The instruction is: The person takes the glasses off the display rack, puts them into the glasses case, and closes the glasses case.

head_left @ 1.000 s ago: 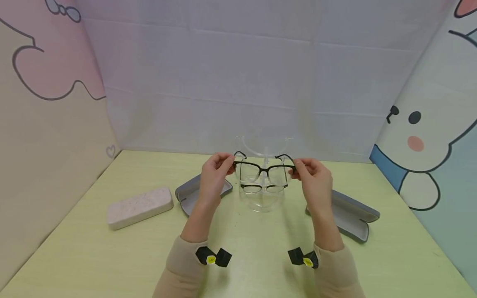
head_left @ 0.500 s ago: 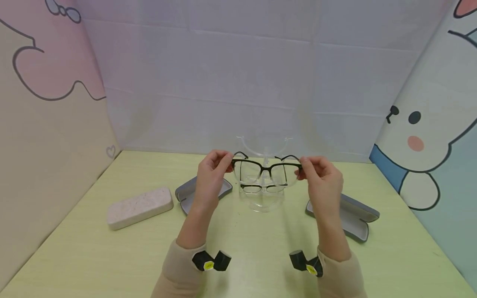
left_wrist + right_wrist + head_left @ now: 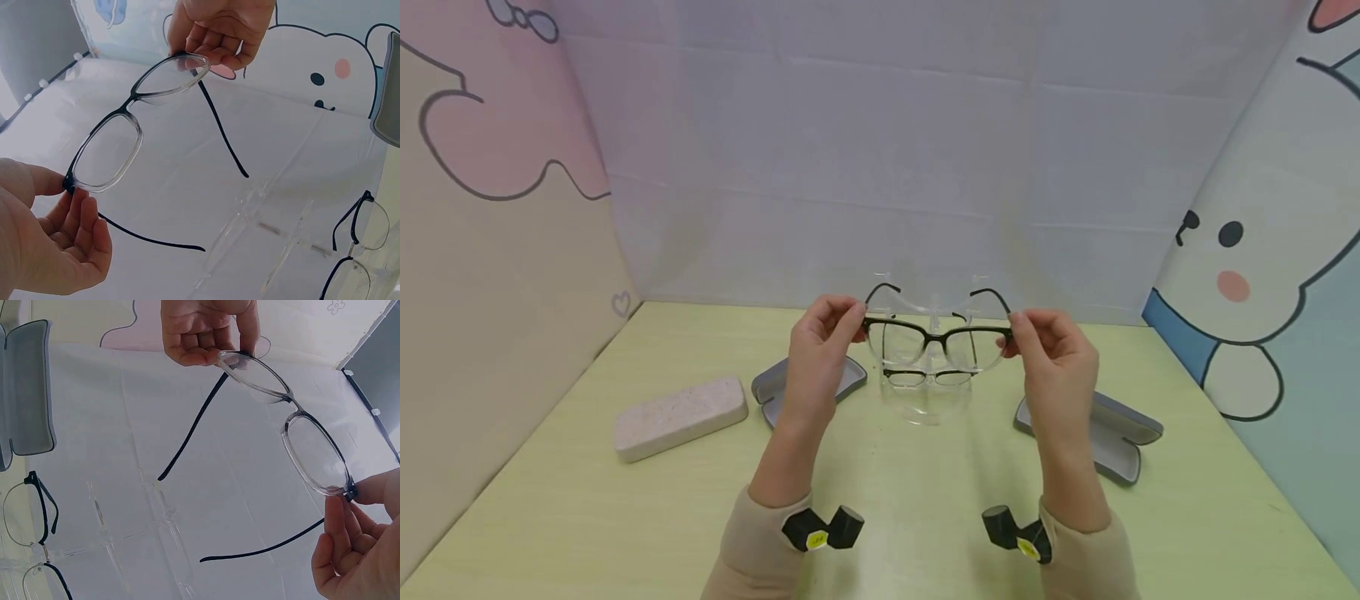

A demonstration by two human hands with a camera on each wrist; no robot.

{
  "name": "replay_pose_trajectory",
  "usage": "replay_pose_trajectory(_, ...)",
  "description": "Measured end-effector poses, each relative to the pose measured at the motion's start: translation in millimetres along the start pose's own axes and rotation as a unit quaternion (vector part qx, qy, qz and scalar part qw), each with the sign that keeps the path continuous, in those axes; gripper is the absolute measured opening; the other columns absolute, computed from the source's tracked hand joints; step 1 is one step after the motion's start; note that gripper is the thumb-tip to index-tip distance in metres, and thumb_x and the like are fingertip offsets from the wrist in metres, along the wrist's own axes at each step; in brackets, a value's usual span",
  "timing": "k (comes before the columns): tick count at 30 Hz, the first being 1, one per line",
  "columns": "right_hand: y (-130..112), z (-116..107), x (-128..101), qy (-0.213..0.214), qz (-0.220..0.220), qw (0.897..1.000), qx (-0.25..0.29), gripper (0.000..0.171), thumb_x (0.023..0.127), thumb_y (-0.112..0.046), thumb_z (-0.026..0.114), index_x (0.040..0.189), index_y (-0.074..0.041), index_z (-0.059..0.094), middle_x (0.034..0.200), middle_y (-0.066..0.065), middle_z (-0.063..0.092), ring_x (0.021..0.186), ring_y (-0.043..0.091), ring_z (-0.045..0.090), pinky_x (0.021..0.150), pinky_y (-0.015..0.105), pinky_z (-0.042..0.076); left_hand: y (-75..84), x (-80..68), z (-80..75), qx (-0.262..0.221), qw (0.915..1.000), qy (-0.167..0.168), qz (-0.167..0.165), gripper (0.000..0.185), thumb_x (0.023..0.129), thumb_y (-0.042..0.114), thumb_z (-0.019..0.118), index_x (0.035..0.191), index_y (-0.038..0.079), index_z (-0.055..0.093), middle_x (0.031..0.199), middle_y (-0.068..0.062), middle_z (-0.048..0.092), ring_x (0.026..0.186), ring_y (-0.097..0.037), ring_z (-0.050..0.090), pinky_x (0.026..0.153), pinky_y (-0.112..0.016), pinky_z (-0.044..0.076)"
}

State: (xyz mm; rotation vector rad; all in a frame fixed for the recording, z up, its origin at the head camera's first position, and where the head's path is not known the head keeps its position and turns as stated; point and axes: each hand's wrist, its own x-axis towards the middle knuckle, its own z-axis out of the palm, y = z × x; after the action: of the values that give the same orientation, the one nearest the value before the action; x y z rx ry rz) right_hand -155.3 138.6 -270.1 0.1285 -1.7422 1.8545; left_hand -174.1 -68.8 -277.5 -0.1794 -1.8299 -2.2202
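Black along the brow and clear below, the eyeglasses [image 3: 934,339] hang in the air over the worktop [image 3: 921,500], held between the two hands. In the head view the left hand [image 3: 820,354] pinches one end of the front and the right hand [image 3: 1058,362] the other. Behind them, toward the worktop's back edge, stands a clear display stand [image 3: 934,320] with a second pair of glasses [image 3: 930,376] on its lower part. A speckled glasses case [image 3: 681,419] lies shut toward the left edge, an open grey case [image 3: 770,385] beside it; another open grey case [image 3: 1116,450] lies toward the right edge.

In the left wrist view, thumb and fingers grip the frame by the hinge, and both temples [image 3: 219,128] are unfolded toward the stand. The right wrist view shows the matching pinch at the other hinge; whether the temple tips touch the stand I cannot tell.

The step in hand seems to be steadying the glasses before the stand. The next move probably calls for both hands travelling evenly, temples kept spread.
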Motion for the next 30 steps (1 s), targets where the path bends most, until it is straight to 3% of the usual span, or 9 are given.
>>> replay_pose_trajectory(6,1,0,0,-0.005,0.008,1.0,0.003,0.009,0.087,-0.009,0.061,0.092,-0.002,0.061,0.062,-0.004,0.062,0.061,0.01,0.06,0.076,0.021,0.049,-1.1,0.4,-0.2,0.0,1.0,-0.002,0.002,0.012,0.09,0.009,0.056,0.097,0.0,0.058,0.081,0.003,0.058,0.073,-0.01,0.055,0.076,-0.023,0.047)
replay_pose_trajectory(13,3,-1,4,-0.015,0.035,0.999,-0.005,0.02,0.087,-0.012,0.061,0.103,0.0,0.06,0.067,-0.007,0.065,0.069,0.011,0.061,0.08,0.024,0.043,-3.0,3.0,-1.0,0.013,0.9999,0.002,-0.008,0.018,0.089,0.01,0.056,0.107,0.007,0.059,0.082,0.001,0.057,0.077,-0.017,0.055,0.079,-0.025,0.046)
replay_pose_trajectory(18,8,-1,7,-0.02,0.057,0.998,-0.015,0.021,0.086,-0.015,0.063,0.103,-0.003,0.063,0.071,-0.008,0.068,0.073,0.012,0.062,0.084,0.026,0.043,-5.6,5.5,-1.8,0.023,0.9994,0.008,-0.027,0.023,0.088,0.011,0.058,0.111,0.012,0.06,0.085,0.001,0.059,0.077,-0.014,0.055,0.079,-0.025,0.045)
replay_pose_trajectory(25,13,-1,9,-0.022,0.051,0.998,0.011,0.024,0.086,-0.01,0.062,0.105,0.006,0.063,0.071,-0.007,0.068,0.072,0.014,0.063,0.087,0.025,0.044,-6.5,7.3,-1.9,0.032,0.9989,0.015,-0.03,0.025,0.087,0.011,0.059,0.112,0.013,0.062,0.085,0.001,0.06,0.08,-0.019,0.055,0.081,-0.029,0.045)
replay_pose_trajectory(30,14,1,9,-0.026,0.045,0.999,0.013,0.021,0.087,-0.006,0.06,0.103,0.007,0.064,0.071,-0.007,0.067,0.072,0.01,0.062,0.084,0.023,0.046,-6.0,8.3,-2.6,0.031,0.9989,0.018,-0.029,0.024,0.087,0.01,0.06,0.111,0.013,0.063,0.085,0.002,0.06,0.076,-0.013,0.055,0.08,-0.027,0.046)
